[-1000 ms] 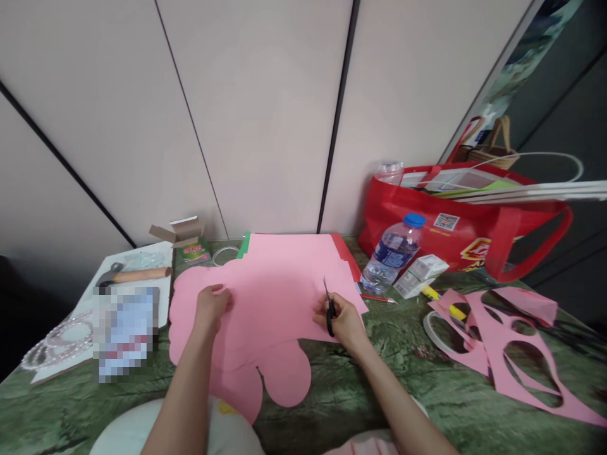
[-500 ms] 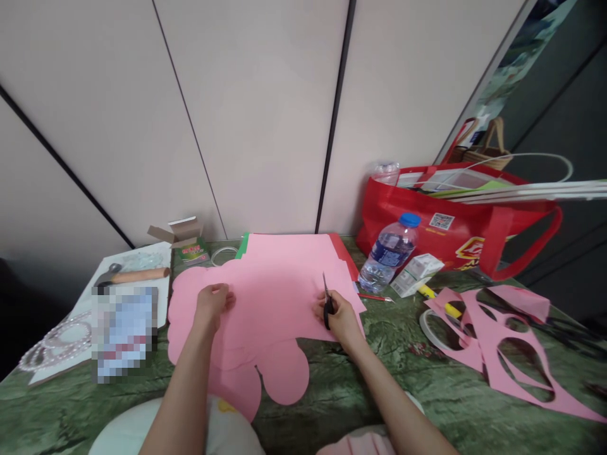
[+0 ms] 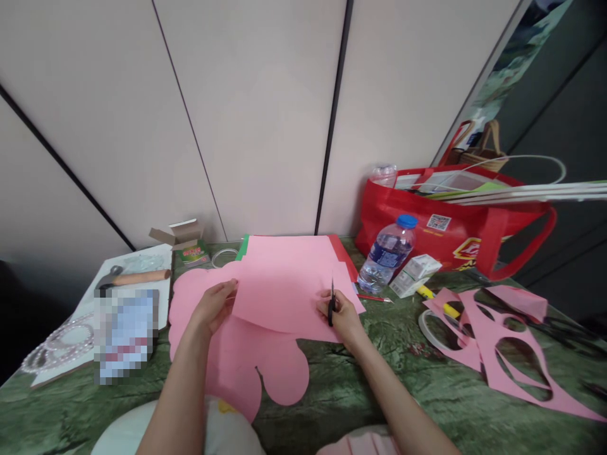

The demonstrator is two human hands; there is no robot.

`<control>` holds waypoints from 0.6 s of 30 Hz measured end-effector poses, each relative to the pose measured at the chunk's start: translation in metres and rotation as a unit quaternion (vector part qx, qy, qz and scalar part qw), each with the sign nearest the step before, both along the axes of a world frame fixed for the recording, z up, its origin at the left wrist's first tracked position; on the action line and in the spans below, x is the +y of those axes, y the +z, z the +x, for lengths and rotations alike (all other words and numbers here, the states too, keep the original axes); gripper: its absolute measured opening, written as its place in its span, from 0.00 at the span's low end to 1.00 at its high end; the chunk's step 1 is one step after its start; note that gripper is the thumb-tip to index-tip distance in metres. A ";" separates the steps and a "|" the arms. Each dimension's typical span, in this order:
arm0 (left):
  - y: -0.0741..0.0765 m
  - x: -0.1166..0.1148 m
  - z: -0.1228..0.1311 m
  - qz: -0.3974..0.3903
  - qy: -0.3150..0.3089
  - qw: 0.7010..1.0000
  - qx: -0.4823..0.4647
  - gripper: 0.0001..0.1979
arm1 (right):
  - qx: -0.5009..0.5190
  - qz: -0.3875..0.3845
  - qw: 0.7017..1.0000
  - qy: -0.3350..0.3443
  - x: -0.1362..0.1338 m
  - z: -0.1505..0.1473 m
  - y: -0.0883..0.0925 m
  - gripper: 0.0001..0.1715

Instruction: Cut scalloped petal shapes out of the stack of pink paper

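Observation:
My left hand (image 3: 215,306) pinches the left edge of a pink paper sheet (image 3: 279,291), whose lower left part is raised a little. In my right hand (image 3: 345,319) is a pair of scissors (image 3: 331,306) with black handles, blades pointing away from me. Those right fingers also lie at the sheet's right part; whether they grip it I cannot tell. Beneath the sheet and towards me lies a pink paper shape (image 3: 232,370) with rounded, scalloped edges. Green and red sheets (image 3: 345,253) stick out behind the pink sheet.
On the right stand a water bottle (image 3: 386,256), a small white box (image 3: 415,276) and a red bag (image 3: 427,218). Cut pink scraps (image 3: 496,354) lie over a tape roll (image 3: 429,332). Leftward are a hammer (image 3: 137,278), bead strings (image 3: 52,347) and an opened carton (image 3: 190,246).
My left hand has moved slightly right and taken the pink sheet's left edge, which is now lifted, uncovering more of the scalloped shape. The scissors have shifted slightly right and turned more upright.

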State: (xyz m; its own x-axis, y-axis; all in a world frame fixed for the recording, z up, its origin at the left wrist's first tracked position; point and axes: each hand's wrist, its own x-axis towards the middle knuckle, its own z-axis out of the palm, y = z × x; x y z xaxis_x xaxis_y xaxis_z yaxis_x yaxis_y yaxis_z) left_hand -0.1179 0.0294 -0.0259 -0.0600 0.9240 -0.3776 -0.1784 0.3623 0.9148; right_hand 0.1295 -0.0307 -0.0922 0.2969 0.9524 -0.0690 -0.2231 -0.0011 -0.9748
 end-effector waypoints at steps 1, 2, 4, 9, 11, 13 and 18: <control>0.002 -0.001 0.002 0.003 -0.017 1.000 -0.021 0.10 | 0.006 0.000 1.000 -0.005 0.000 0.000 0.000 0.26; 0.003 -0.002 0.005 0.006 -0.035 0.999 -0.040 0.15 | 0.013 0.001 1.000 -0.010 0.001 0.001 0.000 0.26; 0.002 -0.007 0.012 0.013 -0.077 0.994 -0.075 0.26 | 0.024 0.003 1.000 -0.019 0.002 0.001 -0.001 0.25; -0.008 -0.031 0.029 0.050 -0.232 0.969 -0.064 0.26 | 0.048 0.014 0.998 -0.026 0.003 0.002 -0.005 0.23; -0.013 -0.039 0.040 0.043 -0.251 0.966 -0.041 0.24 | 0.056 0.016 0.998 -0.020 0.003 0.002 -0.005 0.23; -0.017 -0.044 0.052 0.047 -0.234 0.971 -0.028 0.25 | 0.063 0.019 0.998 -0.011 0.001 0.002 -0.002 0.25; -0.023 -0.040 0.072 0.068 -0.089 0.993 -0.025 0.24 | 0.069 0.046 0.996 -0.021 -0.006 0.000 0.020 0.26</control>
